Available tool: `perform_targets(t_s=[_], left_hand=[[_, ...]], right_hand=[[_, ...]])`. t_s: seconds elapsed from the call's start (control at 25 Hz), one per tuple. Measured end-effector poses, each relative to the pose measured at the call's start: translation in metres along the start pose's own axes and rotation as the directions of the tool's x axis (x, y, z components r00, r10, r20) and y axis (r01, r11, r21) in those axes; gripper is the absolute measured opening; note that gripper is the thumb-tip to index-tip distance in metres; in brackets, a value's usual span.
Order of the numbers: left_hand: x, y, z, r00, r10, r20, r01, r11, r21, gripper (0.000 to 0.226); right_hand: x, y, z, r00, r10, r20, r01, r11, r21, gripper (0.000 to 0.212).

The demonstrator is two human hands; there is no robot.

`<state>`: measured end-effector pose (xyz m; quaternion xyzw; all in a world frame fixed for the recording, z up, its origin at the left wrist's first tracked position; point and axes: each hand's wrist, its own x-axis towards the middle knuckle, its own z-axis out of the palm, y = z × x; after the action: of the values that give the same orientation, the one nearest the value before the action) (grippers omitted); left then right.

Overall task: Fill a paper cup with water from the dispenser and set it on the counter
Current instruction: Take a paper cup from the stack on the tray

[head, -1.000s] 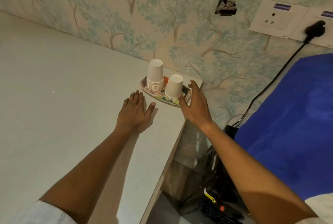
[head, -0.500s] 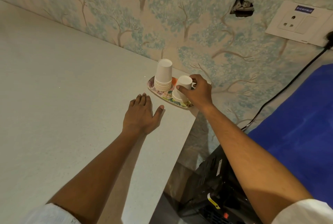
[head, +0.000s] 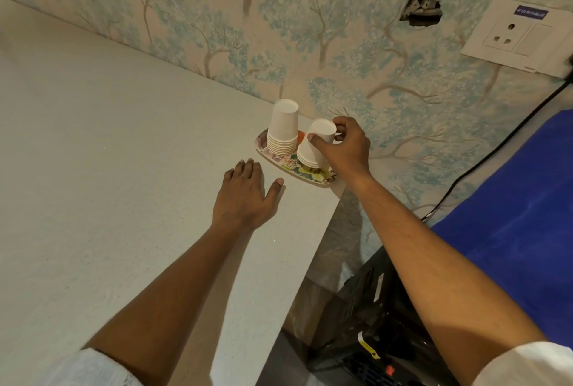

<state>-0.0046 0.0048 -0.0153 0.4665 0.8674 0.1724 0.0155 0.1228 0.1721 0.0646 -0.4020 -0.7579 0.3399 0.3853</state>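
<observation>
Two stacks of upside-down white paper cups stand on a small flowered tray (head: 313, 180) at the counter's far right corner. The taller stack (head: 282, 131) is on the left. My right hand (head: 344, 146) grips the top cup (head: 319, 134) of the right stack, thumb in front and fingers behind, and the stack leans left. My left hand (head: 246, 196) lies flat on the white counter (head: 108, 184), fingers spread, just short of the tray. The dispenser is only partly seen: a blue bottle (head: 521, 224) at the right.
The counter's right edge runs down from the tray; below it sits a dark appliance (head: 381, 333). On the patterned wall are a white socket plate (head: 517, 36), a black cable (head: 483, 156) and a ragged hole (head: 420, 10).
My right hand went from beside the right cup stack to closing around its top cup, and the stack now tilts left. My left hand has stayed flat on the counter.
</observation>
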Motion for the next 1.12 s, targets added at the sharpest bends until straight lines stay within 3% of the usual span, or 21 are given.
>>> perform_targets(t_s=[0.28, 0.56, 0.76, 1.12], left_hand=[[0.007, 0.023, -0.002, 0.945, 0.014, -0.326, -0.043, 0.996, -0.083, 0.078], [0.039, 0.076, 0.01, 0.972, -0.07, -0.226, 0.017, 0.973, -0.229, 0.092], [0.04, 0.078, 0.023, 0.962, -0.105, -0.253, 0.038, 0.966, -0.257, 0.079], [0.037, 0.073, 0.015, 0.958, -0.081, -0.276, 0.004, 0.963, -0.269, 0.082]], right_hand=[[0.001, 0.005, 0.0, 0.999, 0.038, -0.002, -0.038, 0.999, -0.001, 0.069], [0.0, 0.002, -0.002, 0.999, 0.014, -0.034, -0.013, 0.999, 0.029, 0.07], [0.002, 0.002, -0.007, 0.998, -0.012, -0.06, 0.014, 0.999, 0.04, 0.07], [0.002, -0.024, -0.028, 0.989, 0.0, -0.146, 0.033, 0.974, 0.225, 0.064]])
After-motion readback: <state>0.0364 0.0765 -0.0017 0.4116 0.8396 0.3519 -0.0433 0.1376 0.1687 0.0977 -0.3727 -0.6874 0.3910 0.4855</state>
